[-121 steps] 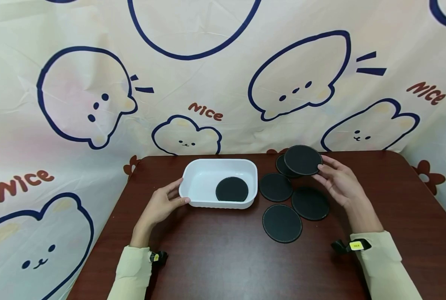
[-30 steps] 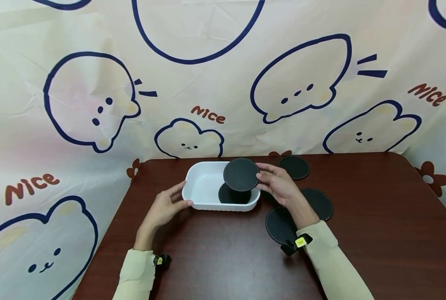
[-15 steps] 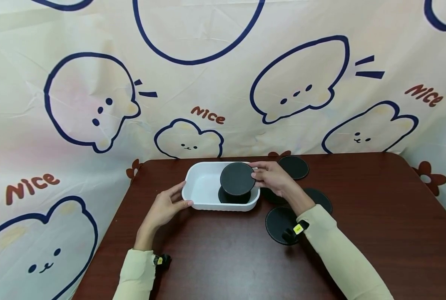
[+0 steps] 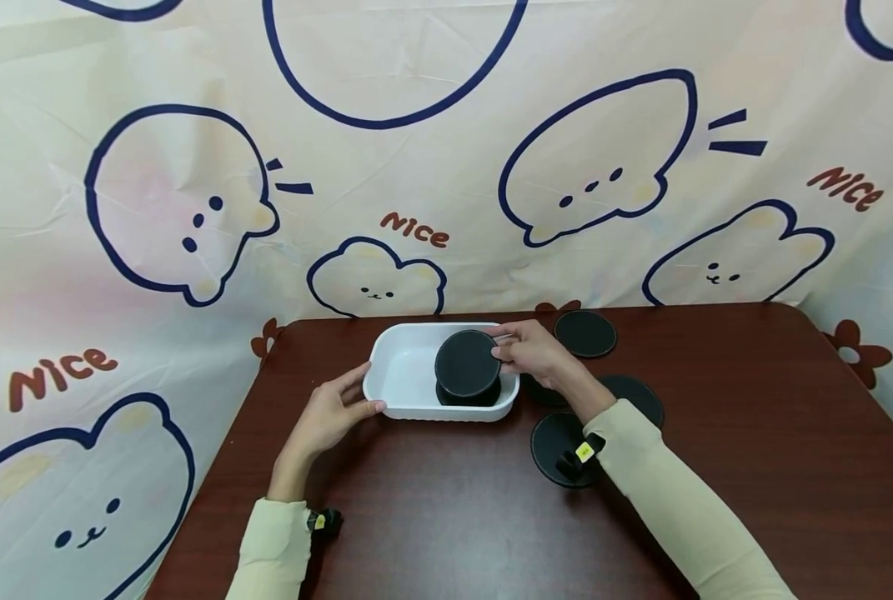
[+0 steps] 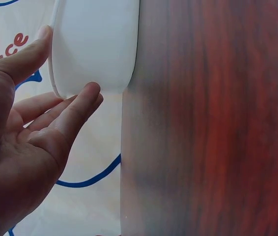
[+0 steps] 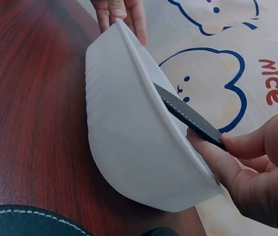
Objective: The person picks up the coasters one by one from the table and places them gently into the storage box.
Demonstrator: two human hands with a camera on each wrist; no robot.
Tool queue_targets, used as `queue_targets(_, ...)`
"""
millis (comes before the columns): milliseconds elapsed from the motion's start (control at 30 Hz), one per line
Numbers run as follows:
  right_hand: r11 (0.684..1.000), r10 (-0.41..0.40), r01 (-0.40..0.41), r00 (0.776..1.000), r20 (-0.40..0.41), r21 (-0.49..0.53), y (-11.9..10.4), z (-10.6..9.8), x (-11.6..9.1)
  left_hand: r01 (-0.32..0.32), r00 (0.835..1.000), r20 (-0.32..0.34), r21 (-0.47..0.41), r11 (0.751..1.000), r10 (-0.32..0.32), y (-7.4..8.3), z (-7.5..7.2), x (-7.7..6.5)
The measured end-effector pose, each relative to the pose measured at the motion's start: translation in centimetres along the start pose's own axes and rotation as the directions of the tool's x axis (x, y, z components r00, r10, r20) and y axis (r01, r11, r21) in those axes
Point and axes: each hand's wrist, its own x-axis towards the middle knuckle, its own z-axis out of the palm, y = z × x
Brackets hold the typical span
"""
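Note:
A white plastic tray point(image 4: 404, 367) stands on the table, and my left hand point(image 4: 328, 414) holds its left end, thumb at the rim and fingers against the end wall. My right hand point(image 4: 534, 357) pinches a round black coaster point(image 4: 467, 363) by its right edge. This coaster is tilted, partly down inside the tray, as the right wrist view shows with its stitched edge point(image 6: 193, 115). Beneath it another black coaster point(image 4: 469, 400) lies in the tray's right part, mostly covered.
More black coasters lie right of the tray: one at the table's back point(image 4: 584, 333), one near the front point(image 4: 559, 450), others partly hidden under my right arm. The dark wooden table point(image 4: 431, 517) meets a patterned cloth point(image 4: 386, 167) behind.
My right hand took the coaster from the right side over to the tray. In the last second it has lowered it left and down into the tray. The left hand stays on the tray.

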Motion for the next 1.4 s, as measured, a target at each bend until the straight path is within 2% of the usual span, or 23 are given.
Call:
queue_targets(133,0.998,-0.012,0.010,1.000,-0.025,-0.065,-0.2,0.7,-0.1,0.003,1.000,-0.002,-0.001,1.000,-0.003,0.1,0.0,0.0)
queue_targets(300,0.971,-0.055,0.035,0.995,-0.077,-0.235,-0.2,1.4,-0.2,-0.002,1.000,-0.003,0.006,1.000,0.002,0.2,0.0,0.0)
queue_targets(433,0.925,-0.106,0.066,0.990,-0.088,-0.375,-0.1,1.8,-0.1,0.001,1.000,-0.008,0.005,1.000,-0.001,0.1,0.1,0.1)
queue_targets(567,0.851,-0.172,0.111,0.982,-0.074,-0.514,-0.3,1.9,-0.6,0.010,1.000,-0.009,0.005,1.000,-0.010,0.1,0.1,0.0)
queue_targets(667,0.819,-0.240,0.169,0.969,-0.060,-0.549,-0.3,1.6,-1.4,0.009,1.000,-0.005,0.012,1.000,-0.009,0.1,0.1,0.0)
queue_targets(833,0.837,-0.354,0.280,0.932,-0.074,-0.470,0.4,0.5,-2.9,0.011,1.000,-0.004,0.014,1.000,-0.011,0.1,0.0,-0.1)
queue_targets(967,0.859,-0.392,0.321,0.914,-0.108,-0.399,1.6,-1.0,-4.0,0.014,1.000,-0.004,0.020,1.000,-0.013,0.0,0.0,-0.2)
queue_targets(1133,0.873,-0.386,0.314,0.912,-0.137,-0.373,3.1,-3.1,-5.3,0.007,1.000,-0.001,0.012,1.000,-0.007,-0.1,0.0,-0.3)
queue_targets(1400,0.862,-0.353,0.265,0.926,-0.135,-0.432,5.2,-6.2,-6.9,0.001,1.000,-0.005,0.004,1.000,-0.001,-0.2,0.0,-0.2)
